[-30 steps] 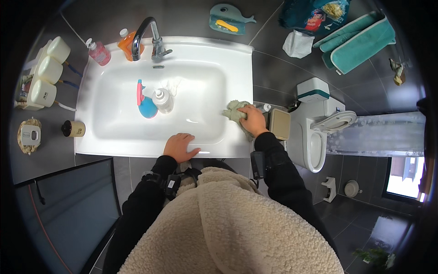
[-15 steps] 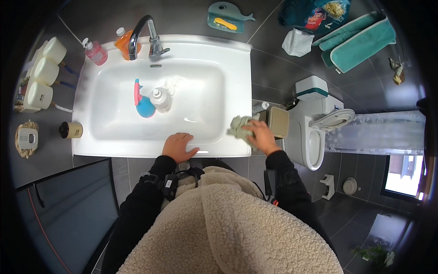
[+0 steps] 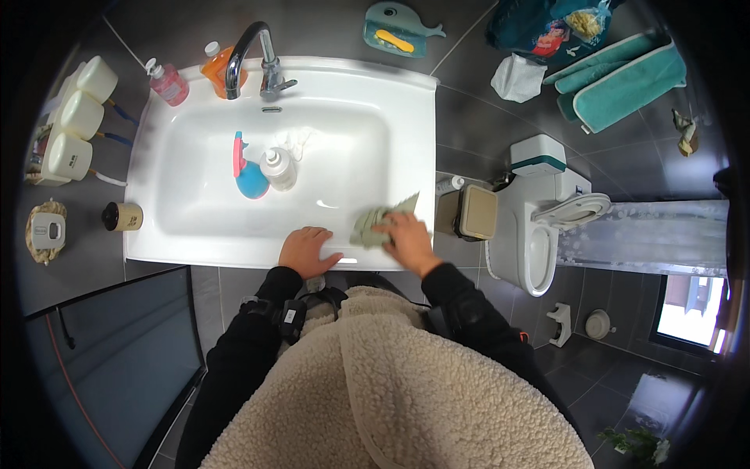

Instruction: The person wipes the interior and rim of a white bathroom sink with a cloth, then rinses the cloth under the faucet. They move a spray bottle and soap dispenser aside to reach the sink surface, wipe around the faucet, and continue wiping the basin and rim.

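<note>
My right hand [image 3: 408, 238] is closed on a grey-green cloth [image 3: 369, 225], pressed against the right part of the front rim of the white sink [image 3: 410, 141]. One corner of the cloth sticks up behind the fingers. My left hand [image 3: 307, 252] lies flat on the front rim near the middle, fingers spread, holding nothing. Within the basin, a blue spray bottle [image 3: 251, 181] with a pink trigger head leans beside a clear pump bottle [image 3: 279, 170]. Behind them is a white patch [image 3: 295, 142], perhaps foam or a crumpled cloth; I cannot tell which.
A chrome faucet [image 3: 269, 74] arches over the basin's back edge. Beside it stand an orange bottle [image 3: 219, 70] and a pink soap pump [image 3: 168, 84]. A black-lidded jar [image 3: 123, 216] sits at the left rim. Right of the sink are a beige bin [image 3: 478, 213] and a toilet [image 3: 537, 242].
My right hand has slid the cloth leftward along the front rim, away from the sink's right edge. My left hand stays in place on the rim.
</note>
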`<state>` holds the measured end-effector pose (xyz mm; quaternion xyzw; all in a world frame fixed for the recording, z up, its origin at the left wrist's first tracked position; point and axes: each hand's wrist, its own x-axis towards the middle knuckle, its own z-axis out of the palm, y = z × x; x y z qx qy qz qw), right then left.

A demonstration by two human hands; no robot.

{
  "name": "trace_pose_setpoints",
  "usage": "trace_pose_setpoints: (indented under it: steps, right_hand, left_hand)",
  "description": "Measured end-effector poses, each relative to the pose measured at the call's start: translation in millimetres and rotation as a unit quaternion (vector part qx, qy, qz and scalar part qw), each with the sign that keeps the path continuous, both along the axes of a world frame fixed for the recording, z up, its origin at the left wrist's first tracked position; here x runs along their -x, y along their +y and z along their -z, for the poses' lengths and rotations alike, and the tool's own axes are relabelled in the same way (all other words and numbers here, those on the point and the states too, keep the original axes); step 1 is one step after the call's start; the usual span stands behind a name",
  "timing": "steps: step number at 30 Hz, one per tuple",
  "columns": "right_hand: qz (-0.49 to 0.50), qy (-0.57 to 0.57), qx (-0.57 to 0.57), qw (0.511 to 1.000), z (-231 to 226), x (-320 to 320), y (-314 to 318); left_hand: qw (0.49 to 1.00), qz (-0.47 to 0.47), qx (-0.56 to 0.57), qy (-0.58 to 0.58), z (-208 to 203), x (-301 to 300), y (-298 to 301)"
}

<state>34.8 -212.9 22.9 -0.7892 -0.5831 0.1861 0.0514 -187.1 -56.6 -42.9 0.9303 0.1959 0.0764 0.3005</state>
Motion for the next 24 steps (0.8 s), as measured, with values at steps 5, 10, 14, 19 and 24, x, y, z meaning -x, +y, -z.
trace_pose_setpoints:
  steps: [5,10,14,19,24]
  right_hand:
    - [0.009,0.133,-0.005,0.991,-15.6,6.1,-47.6]
    - [0.128,0.037,-0.024,0.991,-10.7,-45.2,-41.9]
    - [0.225,-0.047,-0.067,0.971,10.6,-62.6,0.3]
    - [0.203,-0.071,-0.073,0.974,20.9,-44.6,31.4]
    - [0.045,-0.008,-0.025,0.999,6.0,0.8,13.0]
  left_hand:
    - [1.000,0.001,0.013,-0.013,-2.7,0.9,0.6]
    - [1.000,0.004,0.009,-0.019,-3.3,-0.1,1.2]
    - [1.000,0.010,0.004,-0.015,-2.6,-0.2,1.8]
    - [1.000,0.013,-0.001,-0.006,-1.3,-0.2,1.5]
    - [1.000,0.008,0.003,0.006,-1.5,-1.2,1.2]
